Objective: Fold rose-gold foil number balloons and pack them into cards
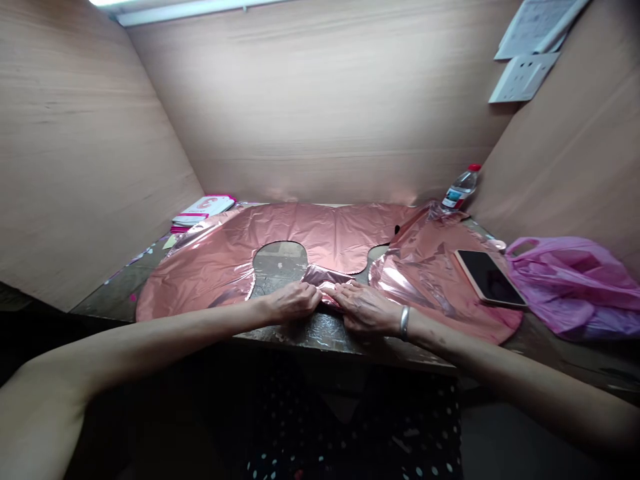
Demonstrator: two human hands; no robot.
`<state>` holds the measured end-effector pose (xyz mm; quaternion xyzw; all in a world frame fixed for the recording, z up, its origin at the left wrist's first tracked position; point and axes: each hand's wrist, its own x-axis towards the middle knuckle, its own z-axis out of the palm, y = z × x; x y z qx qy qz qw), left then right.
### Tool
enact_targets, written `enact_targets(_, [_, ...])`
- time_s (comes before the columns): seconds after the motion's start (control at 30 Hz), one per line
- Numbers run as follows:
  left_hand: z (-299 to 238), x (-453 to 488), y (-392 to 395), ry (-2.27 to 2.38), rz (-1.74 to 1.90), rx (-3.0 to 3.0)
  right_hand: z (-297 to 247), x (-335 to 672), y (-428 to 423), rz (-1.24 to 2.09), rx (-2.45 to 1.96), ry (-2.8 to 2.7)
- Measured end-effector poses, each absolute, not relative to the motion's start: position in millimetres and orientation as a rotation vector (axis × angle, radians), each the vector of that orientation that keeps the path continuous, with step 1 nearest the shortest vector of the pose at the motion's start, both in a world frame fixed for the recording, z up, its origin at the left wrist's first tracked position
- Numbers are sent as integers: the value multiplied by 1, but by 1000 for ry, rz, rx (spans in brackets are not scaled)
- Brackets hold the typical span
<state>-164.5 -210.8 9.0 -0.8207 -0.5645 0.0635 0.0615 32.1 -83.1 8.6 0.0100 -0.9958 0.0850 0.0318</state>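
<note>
A flat, uninflated rose-gold foil balloon [215, 260] with rounded lobes and cut-out curves is spread over the worktable [280, 267]. Near the table's front edge, my left hand [295, 301] has its fingers curled closed on a crumpled, shiny part of the balloon. Close beside it, my right hand [367, 308] lies palm down on the same crumpled part, fingers stretched out and thumb pointing at the left hand. The foil beneath both hands is partly hidden. A silver bangle [405, 323] circles my right wrist.
A phone [490, 277] lies on the balloon's right part, beside a pink plastic bag [570, 287]. A red-capped bottle [461, 188] stands tilted in view at the back right. Printed packets [203, 212] are stacked at back left. Wooden panels [320, 100] enclose the table.
</note>
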Motion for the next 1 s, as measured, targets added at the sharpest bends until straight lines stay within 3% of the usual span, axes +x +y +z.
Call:
enact_targets(0.07, [15,-172,-200,-1906,37,-2488,5,35,-77,456,-1,-3000])
enact_targets(0.23, [44,-201,-165,-2344,-541,-2673,-7,26,-51,1306,-321,-2481])
enact_targets(0.33, [65,-218,-148,-2630,-1367,-2675,7,8,-32,1659,-443,-2103])
enact_targets(0.43, [74,-229,-140,-2723,-2427,-2119,29,-8,-15,2001,-575,-1642])
enact_targets(0.53, [61,-225,-139,-2644,-2971,-1718,35,-16,-6,2046,-671,-1533])
enact_targets(0.67, [30,-199,-139,-2400,-3298,-1282,20,-21,-9,2100,-736,-1422])
enact_targets(1.0, [1,-169,-130,-2301,-3236,-1202,13,-20,-23,2429,-642,-1308])
